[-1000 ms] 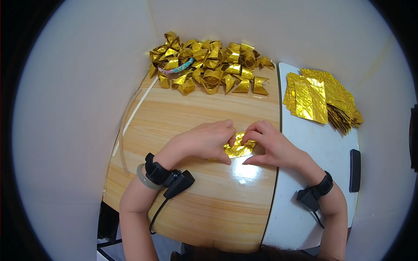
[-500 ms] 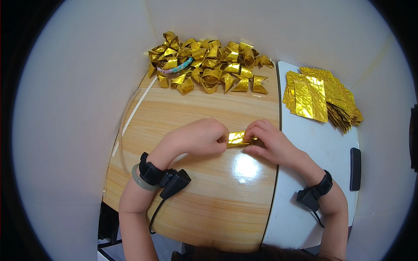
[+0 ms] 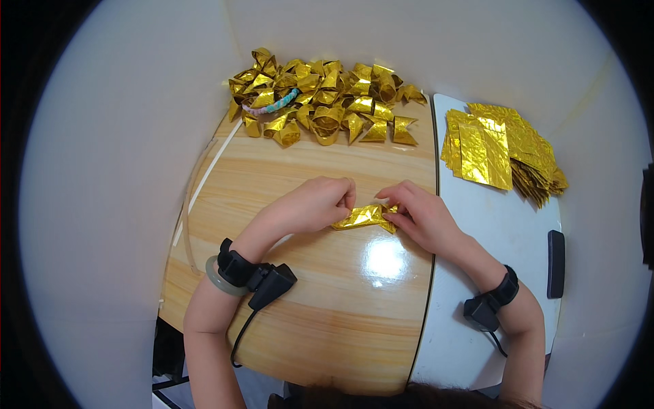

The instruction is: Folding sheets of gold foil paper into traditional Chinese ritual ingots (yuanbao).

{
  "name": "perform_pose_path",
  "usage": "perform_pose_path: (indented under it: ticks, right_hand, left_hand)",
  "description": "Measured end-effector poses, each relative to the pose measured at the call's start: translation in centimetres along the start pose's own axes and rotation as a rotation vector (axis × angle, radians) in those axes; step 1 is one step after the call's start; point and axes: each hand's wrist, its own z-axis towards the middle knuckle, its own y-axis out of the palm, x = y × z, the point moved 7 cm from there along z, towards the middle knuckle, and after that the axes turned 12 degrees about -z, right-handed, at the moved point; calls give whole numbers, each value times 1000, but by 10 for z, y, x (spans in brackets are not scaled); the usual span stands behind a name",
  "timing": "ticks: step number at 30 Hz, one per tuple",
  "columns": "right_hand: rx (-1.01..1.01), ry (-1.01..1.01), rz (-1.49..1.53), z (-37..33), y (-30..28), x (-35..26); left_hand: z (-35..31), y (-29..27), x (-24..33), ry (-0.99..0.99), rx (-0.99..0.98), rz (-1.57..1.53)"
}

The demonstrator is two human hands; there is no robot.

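Note:
A narrow folded strip of gold foil paper (image 3: 364,217) lies between my two hands over the middle of the wooden tabletop. My left hand (image 3: 320,202) has its fingers closed on the strip's left end. At the right end, my right hand (image 3: 419,215) pinches the foil between thumb and fingers, where a corner flares out. Beyond them sits a heap of folded gold foil pieces (image 3: 327,119), curled and pointed in shape. Flat sheets of gold foil paper (image 3: 487,153) are stacked on the white surface at the right.
A twisted pink and blue band (image 3: 272,105) rests on the foil heap. Along the left edge runs a thin white strip (image 3: 208,184). The wooden tabletop (image 3: 327,307) meets a white board (image 3: 470,286), with a dark bar (image 3: 556,264) at its right. Pale walls (image 3: 122,170) enclose the table.
My left hand has shifted slightly left and up, uncovering more of the strip. The strip's right end now shows a flared, folded corner beneath my right fingers.

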Motion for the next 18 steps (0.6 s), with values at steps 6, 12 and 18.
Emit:
perform_pose_path:
  ticks: [6, 12, 18]
  right_hand:
    - [47, -246, -292, -6, 2, -16]
    - [63, -316, -382, -9, 0, -27]
    - [41, -296, -347, -9, -2, -24]
  left_hand:
    - [-1, 4, 5, -49, -10, 137]
    - [-4, 2, 10, 17, 43, 167]
    - [-3, 5, 16, 146, 46, 221]
